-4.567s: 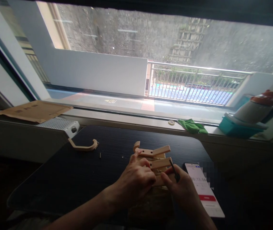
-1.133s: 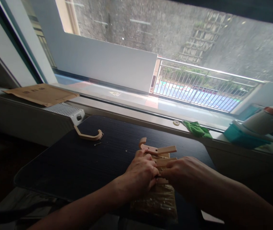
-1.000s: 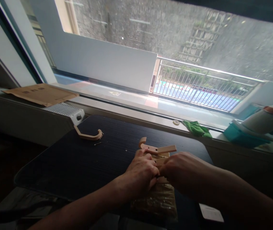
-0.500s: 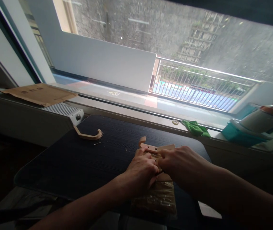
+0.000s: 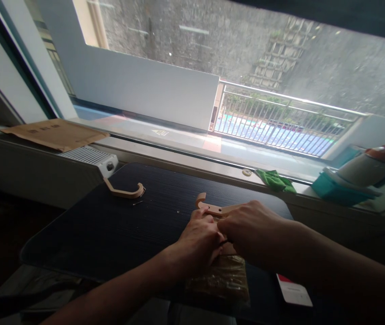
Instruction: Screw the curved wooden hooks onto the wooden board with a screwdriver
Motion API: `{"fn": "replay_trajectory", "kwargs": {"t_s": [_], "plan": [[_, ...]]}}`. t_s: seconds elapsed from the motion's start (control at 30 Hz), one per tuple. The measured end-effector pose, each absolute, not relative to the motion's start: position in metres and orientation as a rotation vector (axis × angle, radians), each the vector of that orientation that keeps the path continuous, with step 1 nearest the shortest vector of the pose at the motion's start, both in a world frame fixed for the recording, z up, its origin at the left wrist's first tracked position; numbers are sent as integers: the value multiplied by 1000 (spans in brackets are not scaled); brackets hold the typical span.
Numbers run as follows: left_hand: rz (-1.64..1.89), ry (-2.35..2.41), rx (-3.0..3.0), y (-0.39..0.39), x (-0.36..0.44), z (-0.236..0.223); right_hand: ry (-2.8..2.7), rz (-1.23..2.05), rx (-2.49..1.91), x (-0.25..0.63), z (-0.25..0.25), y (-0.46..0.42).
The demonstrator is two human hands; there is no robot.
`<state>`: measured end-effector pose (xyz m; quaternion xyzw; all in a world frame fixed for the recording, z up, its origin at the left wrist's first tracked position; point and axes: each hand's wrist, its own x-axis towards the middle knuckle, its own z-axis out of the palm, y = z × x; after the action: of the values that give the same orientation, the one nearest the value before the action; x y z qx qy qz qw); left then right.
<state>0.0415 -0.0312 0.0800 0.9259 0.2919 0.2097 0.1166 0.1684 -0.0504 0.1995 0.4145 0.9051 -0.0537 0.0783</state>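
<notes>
On the dark table, my left hand (image 5: 202, 237) is closed over a light wooden piece with a curled end (image 5: 211, 208) and small dark holes. Right beside it, my right hand (image 5: 246, 225) is closed too, its fingertips bent down at the wood. A thin dark rod (image 5: 225, 242) shows between the two hands and runs under my right fingers; its ends are hidden. Beneath the hands lies a parcel wrapped in shiny clear film (image 5: 224, 277). Another curved wooden piece (image 5: 126, 193) rests at the far left of the table, with a small screw (image 5: 137, 202) near it.
A red and white card (image 5: 294, 291) lies under my right forearm. Along the window sill are a brown envelope (image 5: 55, 134), a green cloth (image 5: 275, 180), a small round disc (image 5: 247, 172) and a teal container (image 5: 341, 187). A white vented unit (image 5: 91, 159) borders the table's far left corner.
My right hand has turned and shifted slightly left, covering more of the wood. More of the card shows below my right forearm. My left hand stays in place.
</notes>
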Motion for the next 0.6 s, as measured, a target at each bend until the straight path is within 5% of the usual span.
{"fn": "replay_trajectory", "kwargs": {"t_s": [0.6], "plan": [[566,825,2702,-31,41,82,2544,-252,1090,177,201,-43]]}}
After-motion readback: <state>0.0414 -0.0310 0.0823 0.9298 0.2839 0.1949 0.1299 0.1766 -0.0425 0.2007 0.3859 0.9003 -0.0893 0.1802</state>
